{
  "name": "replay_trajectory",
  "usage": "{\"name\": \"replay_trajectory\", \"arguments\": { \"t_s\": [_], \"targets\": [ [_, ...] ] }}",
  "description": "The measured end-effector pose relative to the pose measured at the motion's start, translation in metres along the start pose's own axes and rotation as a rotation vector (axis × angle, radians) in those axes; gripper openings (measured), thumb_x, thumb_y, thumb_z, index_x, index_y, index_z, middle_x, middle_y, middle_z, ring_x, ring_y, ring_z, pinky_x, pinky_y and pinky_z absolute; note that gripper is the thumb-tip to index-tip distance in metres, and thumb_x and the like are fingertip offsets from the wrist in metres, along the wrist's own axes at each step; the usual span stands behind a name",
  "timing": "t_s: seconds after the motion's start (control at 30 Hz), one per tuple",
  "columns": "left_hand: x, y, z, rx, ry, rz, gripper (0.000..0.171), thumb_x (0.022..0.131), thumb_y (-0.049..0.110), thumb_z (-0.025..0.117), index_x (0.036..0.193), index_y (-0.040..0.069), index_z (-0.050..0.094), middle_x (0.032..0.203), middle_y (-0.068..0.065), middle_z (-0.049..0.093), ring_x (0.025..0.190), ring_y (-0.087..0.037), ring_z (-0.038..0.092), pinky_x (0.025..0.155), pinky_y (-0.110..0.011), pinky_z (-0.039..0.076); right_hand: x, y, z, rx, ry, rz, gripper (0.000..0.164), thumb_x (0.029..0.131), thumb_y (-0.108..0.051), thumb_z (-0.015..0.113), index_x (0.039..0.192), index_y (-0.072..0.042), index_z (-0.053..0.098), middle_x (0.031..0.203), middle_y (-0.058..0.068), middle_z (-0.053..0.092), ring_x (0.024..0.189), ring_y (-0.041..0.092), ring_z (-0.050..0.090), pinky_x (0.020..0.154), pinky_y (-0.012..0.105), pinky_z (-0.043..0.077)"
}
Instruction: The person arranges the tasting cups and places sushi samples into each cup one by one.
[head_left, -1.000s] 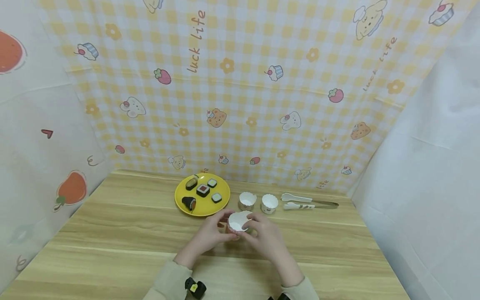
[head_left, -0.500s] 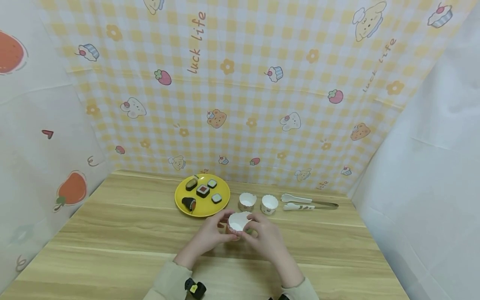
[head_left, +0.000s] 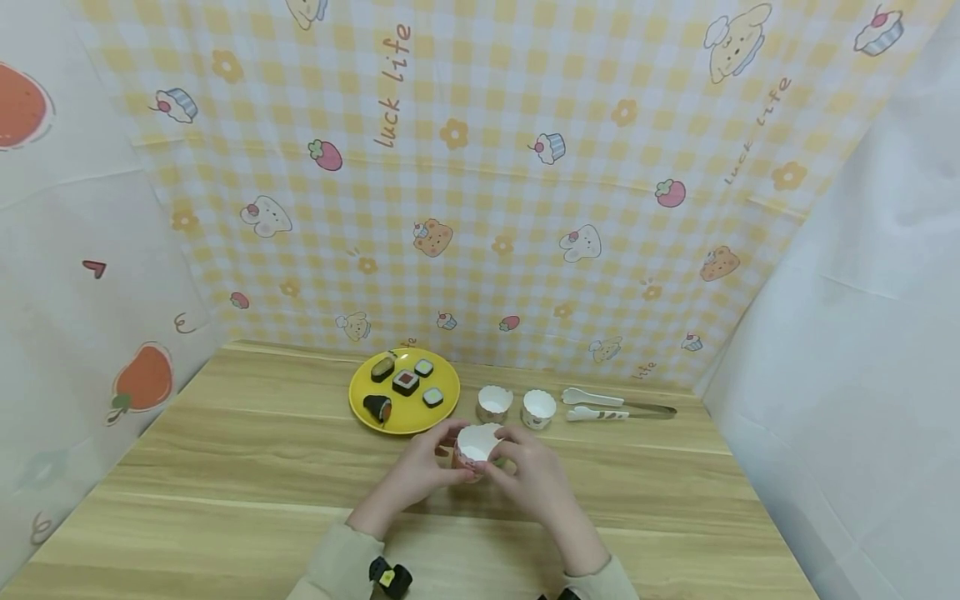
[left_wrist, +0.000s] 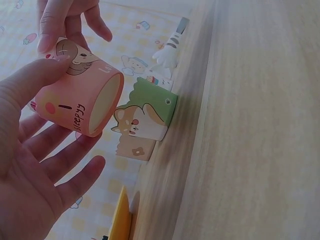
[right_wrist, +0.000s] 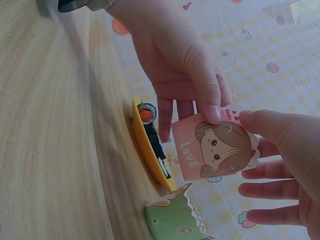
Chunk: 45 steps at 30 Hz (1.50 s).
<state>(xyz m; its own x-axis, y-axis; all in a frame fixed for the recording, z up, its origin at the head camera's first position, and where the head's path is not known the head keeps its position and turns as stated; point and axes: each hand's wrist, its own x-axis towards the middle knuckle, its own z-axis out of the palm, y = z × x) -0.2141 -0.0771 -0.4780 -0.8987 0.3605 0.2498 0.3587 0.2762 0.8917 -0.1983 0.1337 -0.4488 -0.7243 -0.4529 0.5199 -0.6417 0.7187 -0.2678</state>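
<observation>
Both hands hold a pink paper baking cup (head_left: 472, 447) between them, above the wooden table. It has a scalloped rim, a white inside, a girl's face and the words "LOVE" and "sleepyy". My left hand (head_left: 422, 468) grips it from the left, thumb on the near side, fingers spread along the far side. At the rim my right hand (head_left: 531, 477) pinches the wall between thumb and finger, its other fingers extended in the right wrist view. A green baking cup (left_wrist: 150, 102) with a dog picture stands on the table, mostly hidden by the right hand in the head view.
Behind the hands stand a brown baking cup (head_left: 493, 413) and a white one (head_left: 537, 419). Tongs (head_left: 600, 412) with white ends lie to their right. At the back left is a yellow plate (head_left: 408, 421) with several sushi pieces (head_left: 406, 381). A checked cloth (head_left: 480, 183) hangs behind the table.
The held cup turns slightly between the fingers. Otherwise both hands keep their places, and the plate, other cups and tongs stay still.
</observation>
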Motion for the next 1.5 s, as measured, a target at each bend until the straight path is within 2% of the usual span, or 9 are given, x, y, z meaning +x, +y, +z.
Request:
{"name": "replay_trajectory", "arguments": {
  "t_s": [0.37,0.53,0.73,1.03,1.5],
  "targets": [
    [0.001,-0.001,0.001,0.002,-0.002,0.007,0.073,0.074,0.029,0.084,0.135,0.010,0.049,0.119,-0.003,0.060,0.107,-0.021,0.055,0.089,-0.046,0.048,0.000,0.001,-0.002,0.010,0.032,-0.011,0.017,0.075,-0.028,0.081,0.075,-0.017,0.069,0.108,0.003,0.065,0.092,0.018,0.065,0.071,0.030,0.057],
    [0.001,-0.001,0.001,0.007,-0.005,0.001,0.073,0.074,0.030,0.084,0.135,0.013,0.049,0.120,-0.002,0.060,0.106,-0.019,0.055,0.089,-0.045,0.048,0.001,0.000,-0.003,0.018,0.027,0.013,0.016,0.075,-0.026,0.082,0.075,-0.017,0.068,0.107,0.002,0.064,0.091,0.018,0.065,0.070,0.030,0.057],
    [0.000,-0.001,0.000,-0.003,-0.008,-0.004,0.074,0.073,0.034,0.084,0.136,0.016,0.049,0.120,0.002,0.060,0.106,-0.017,0.055,0.090,-0.043,0.048,0.003,0.000,-0.005,0.041,0.058,-0.016,0.018,0.074,-0.026,0.082,0.073,-0.016,0.068,0.103,0.002,0.064,0.087,0.015,0.064,0.067,0.028,0.056],
    [0.001,0.000,0.000,-0.028,-0.024,-0.023,0.073,0.074,0.033,0.084,0.137,0.018,0.049,0.120,0.005,0.059,0.108,-0.017,0.054,0.092,-0.044,0.046,0.003,0.000,-0.010,0.066,0.064,-0.009,0.016,0.075,-0.022,0.082,0.075,-0.014,0.068,0.106,0.005,0.066,0.093,0.022,0.065,0.074,0.033,0.057],
    [0.000,0.002,0.000,-0.056,-0.022,-0.027,0.073,0.074,0.024,0.084,0.137,0.015,0.048,0.124,-0.002,0.058,0.108,-0.022,0.053,0.092,-0.048,0.045,0.004,0.001,-0.017,0.095,0.096,-0.022,0.017,0.076,-0.024,0.081,0.075,-0.015,0.067,0.107,0.004,0.064,0.094,0.019,0.063,0.073,0.028,0.057]
  ]
}}
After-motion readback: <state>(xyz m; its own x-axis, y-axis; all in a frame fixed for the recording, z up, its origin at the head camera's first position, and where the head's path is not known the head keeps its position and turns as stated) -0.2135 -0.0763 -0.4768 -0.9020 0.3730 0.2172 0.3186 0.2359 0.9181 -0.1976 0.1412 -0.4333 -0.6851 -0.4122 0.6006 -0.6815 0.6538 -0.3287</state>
